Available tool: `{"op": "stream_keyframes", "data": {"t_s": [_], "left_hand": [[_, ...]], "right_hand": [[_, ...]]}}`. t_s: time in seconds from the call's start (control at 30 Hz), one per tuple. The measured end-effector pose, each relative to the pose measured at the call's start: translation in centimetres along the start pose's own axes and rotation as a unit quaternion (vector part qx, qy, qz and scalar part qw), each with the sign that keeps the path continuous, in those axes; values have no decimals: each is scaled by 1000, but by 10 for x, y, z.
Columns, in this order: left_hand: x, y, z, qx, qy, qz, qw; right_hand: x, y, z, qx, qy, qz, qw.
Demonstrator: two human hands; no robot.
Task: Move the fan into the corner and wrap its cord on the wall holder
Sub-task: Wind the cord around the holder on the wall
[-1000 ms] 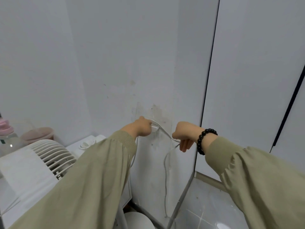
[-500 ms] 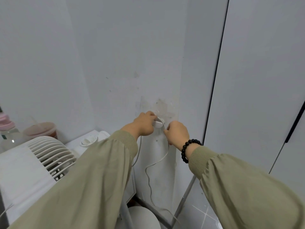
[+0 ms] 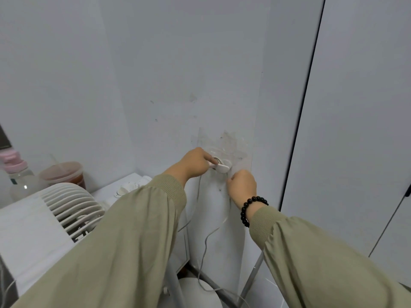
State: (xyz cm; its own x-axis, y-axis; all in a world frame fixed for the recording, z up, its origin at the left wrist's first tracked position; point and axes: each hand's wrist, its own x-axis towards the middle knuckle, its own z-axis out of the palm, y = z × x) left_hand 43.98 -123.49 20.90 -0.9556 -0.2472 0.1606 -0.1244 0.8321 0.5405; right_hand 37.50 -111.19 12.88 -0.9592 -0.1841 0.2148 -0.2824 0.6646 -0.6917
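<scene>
A white fan with a ribbed grille stands low at the left, partly behind my left sleeve. A round clear wall holder is stuck on the wall near the corner. My left hand grips the white plug end of the cord against the holder. Just below and right of the holder, my right hand with a black bead bracelet pinches the thin white cord. From there the cord hangs in a slack loop down the wall to the floor.
A white cabinet top sits in the corner behind the fan. A bottle with a pink cap and a lidded cup of brown drink stand at the left. The round white fan base and a metal floor rail lie below.
My right hand has come in from the right and now sits just under the holder with the cord. The hanging loop has shortened. My left hand stays at the holder.
</scene>
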Motion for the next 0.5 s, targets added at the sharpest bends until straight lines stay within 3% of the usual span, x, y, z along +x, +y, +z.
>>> {"op": "stream_keyframes", "data": {"t_s": [0.07,0.13,0.2,0.33,0.43,0.5], "left_hand": [[10,-11,-5,-56,47,-120,990],[15,-25,-7,-91,46,-241,965],[14,-32,-5,-144,-11,-317,937],[8,-42,7,-222,-49,-392,891],[0,-36,16,-338,-29,-410,847],[-3,-33,24,-377,-28,-400,835]], "right_hand": [[0,-2,10,152,-33,92,984],[0,-8,19,329,-91,194,920],[1,-15,23,431,-132,248,857],[0,-17,12,548,-196,276,765],[2,-16,5,593,-218,285,720],[3,-18,2,602,-233,288,708]]}}
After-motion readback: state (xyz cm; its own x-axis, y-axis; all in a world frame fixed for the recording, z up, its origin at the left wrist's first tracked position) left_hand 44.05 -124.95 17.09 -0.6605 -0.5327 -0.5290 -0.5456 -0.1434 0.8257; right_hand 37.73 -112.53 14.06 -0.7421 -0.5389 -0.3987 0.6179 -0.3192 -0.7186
